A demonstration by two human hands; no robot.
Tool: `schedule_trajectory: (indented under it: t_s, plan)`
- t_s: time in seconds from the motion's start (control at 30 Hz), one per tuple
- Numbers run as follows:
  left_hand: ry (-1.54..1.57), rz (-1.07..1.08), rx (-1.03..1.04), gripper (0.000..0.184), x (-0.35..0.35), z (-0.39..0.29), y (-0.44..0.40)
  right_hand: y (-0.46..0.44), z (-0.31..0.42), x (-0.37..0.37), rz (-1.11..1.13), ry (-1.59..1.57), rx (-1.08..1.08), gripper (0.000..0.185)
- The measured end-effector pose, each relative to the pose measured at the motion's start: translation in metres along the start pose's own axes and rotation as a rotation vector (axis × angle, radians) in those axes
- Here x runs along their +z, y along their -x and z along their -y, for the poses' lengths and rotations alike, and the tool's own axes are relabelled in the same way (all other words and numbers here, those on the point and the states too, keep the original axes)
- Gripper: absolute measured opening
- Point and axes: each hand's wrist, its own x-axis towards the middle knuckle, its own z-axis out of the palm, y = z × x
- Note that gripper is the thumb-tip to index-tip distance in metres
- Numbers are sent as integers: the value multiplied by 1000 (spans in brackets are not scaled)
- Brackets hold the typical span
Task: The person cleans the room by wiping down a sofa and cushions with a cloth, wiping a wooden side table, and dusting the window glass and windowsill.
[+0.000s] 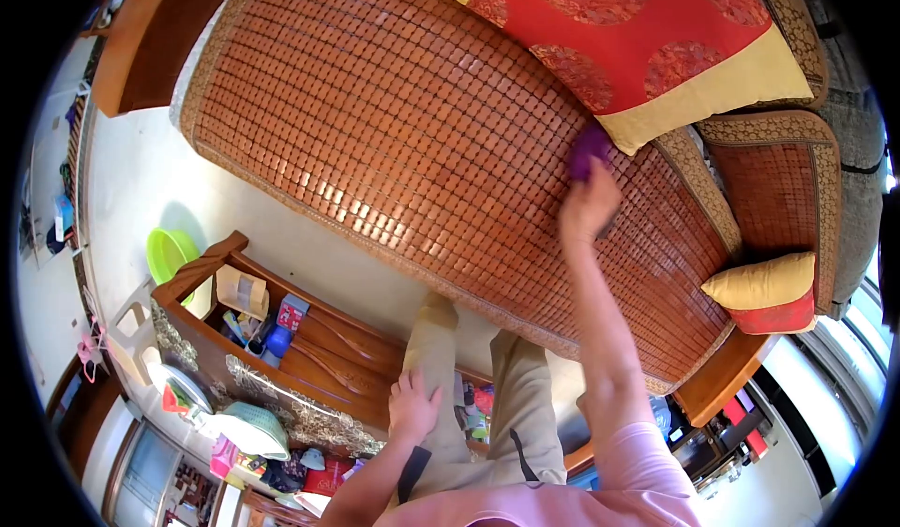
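In the head view, my right hand (pixel 591 203) reaches out over the sofa and is closed on a bunched purple cloth (pixel 590 150). The cloth lies against the brown tiled seat mat (pixel 403 124), right by the corner of a large red and yellow cushion (pixel 647 39). Lower down, my left hand (pixel 415 405) rests with its fingers spread on the leg of my beige trousers (pixel 433 358), holding nothing.
Below the sofa stands a wooden coffee table (pixel 337 358) with a tissue box (pixel 241 291) and small items in a compartment. A green basin (pixel 172 253) sits on the floor at left. A smaller cushion (pixel 769 293) lies at the sofa's right end.
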Motion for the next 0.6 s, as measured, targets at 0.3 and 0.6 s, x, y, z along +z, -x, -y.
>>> schedule_trajectory:
  t_s: [0.3,0.6]
  plan:
    - [-4,27,22,66,-11,14,-11,91,61,-46,649,-291,-612,44]
    - [59,57,-17,65,-11,9,-7,-35,18,16,136,12,60,42]
